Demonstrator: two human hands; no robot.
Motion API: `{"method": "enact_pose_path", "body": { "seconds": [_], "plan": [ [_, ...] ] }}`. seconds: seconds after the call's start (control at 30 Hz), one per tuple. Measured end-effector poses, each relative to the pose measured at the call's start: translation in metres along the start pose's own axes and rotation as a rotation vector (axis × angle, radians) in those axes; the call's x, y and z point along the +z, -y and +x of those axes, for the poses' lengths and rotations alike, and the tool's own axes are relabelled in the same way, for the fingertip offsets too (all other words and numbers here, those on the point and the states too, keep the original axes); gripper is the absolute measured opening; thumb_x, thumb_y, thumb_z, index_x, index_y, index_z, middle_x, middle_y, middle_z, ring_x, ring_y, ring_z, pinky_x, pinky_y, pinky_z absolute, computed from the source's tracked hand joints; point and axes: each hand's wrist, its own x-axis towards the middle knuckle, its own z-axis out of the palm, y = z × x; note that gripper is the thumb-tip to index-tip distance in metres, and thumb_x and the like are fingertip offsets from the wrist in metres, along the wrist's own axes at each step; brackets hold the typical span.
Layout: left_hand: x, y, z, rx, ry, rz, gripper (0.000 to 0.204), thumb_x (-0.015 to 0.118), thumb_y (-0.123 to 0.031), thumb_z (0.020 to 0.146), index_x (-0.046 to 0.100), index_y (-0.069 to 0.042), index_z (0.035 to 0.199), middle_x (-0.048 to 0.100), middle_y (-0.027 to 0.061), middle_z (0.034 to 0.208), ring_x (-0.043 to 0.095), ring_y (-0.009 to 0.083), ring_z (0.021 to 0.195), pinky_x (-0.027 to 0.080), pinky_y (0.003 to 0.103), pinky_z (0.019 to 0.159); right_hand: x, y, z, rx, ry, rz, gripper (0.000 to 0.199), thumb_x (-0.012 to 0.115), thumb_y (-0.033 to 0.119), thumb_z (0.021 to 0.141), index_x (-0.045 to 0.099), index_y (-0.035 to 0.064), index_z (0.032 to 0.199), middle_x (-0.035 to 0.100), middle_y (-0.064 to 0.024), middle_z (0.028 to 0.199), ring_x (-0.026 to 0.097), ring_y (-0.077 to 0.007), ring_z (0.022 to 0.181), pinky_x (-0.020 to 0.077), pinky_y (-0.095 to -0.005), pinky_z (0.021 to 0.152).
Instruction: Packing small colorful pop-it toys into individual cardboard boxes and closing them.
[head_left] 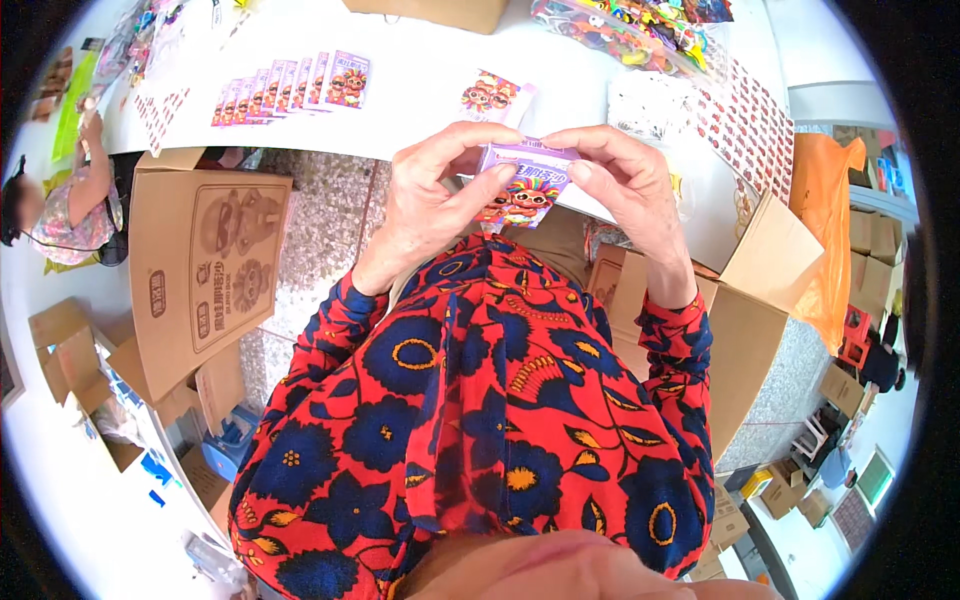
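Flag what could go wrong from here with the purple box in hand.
1. Left hand and right hand both grip the purple box near its top; pressing too hard might crease it there.
2. The box is held around the near edge of the white table in this view, so a slip could send it off the table.
3. The row of purple packages overlaps closely; a bump might shift several together.

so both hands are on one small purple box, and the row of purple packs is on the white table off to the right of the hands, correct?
Wrong side: the head view shows the row of purple packs on the white table off to the left of the hands. The left hand and right hand are both on one small purple box.
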Motion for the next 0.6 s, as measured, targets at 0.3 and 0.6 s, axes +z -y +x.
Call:
{"method": "enact_pose_path", "body": {
  "seconds": [0.3,0.6],
  "plan": [
    [0.002,0.004,-0.013,-0.231,0.031,-0.118,0.028,0.064,0.001,0.082,0.058,0.0,0.109,0.065,0.0058,0.089,0.061,0.008,0.08,0.052,0.023,0.066,0.006,0.0,-0.003,0.107,-0.002,0.0,0.025,0.059,0.004,0.088,0.059,-0.0035,0.111,0.064,-0.0083,0.104,0.059,-0.0114,0.094,0.0478,-0.025,0.084],
    [-0.006,0.016,-0.04,-0.359,0.093,-0.227,0.022,0.064,-0.002,0.084,0.057,0.001,0.105,0.064,0.0049,0.089,0.059,0.007,0.078,0.05,0.022,0.067,0.019,-0.035,-0.019,0.267,0.053,0.077,0.023,0.061,0.003,0.086,0.061,-0.002,0.109,0.065,-0.0072,0.102,0.06,-0.0112,0.093,0.0484,-0.0248,0.084]
  ]
}}
